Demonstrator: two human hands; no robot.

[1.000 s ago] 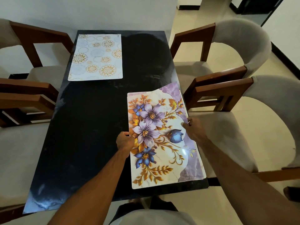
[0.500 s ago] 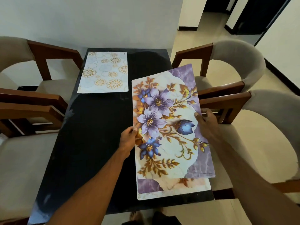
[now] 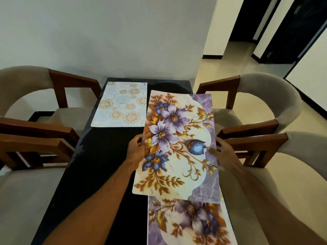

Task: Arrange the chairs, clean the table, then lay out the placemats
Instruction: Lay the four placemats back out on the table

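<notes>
Item: floral placemat, purple and gold print on cream, glossy thin sheet (image 3: 178,144), held above the black glossy worktop (image 3: 99,165).

The left hand (image 3: 137,149) pinched its left long edge; the right hand (image 3: 223,152) gripped the right long edge, thumb on the printed face. The mat hung clear of the worktop, tilted toward the viewer, over the right half. Judged light, thin, slightly flexible and slick-faced; likely to sag or slip, so best held at both long edges near mid-length, as here. A matching floral placemat (image 3: 189,223) lay flat at the near right, partly under the held one. A pale placemat with gold circle motifs (image 3: 122,106) lay flat at the far left. Wood-framed beige upholstered chairs (image 3: 265,106) flanked both sides; the far right place looked free of obstruction.
</notes>
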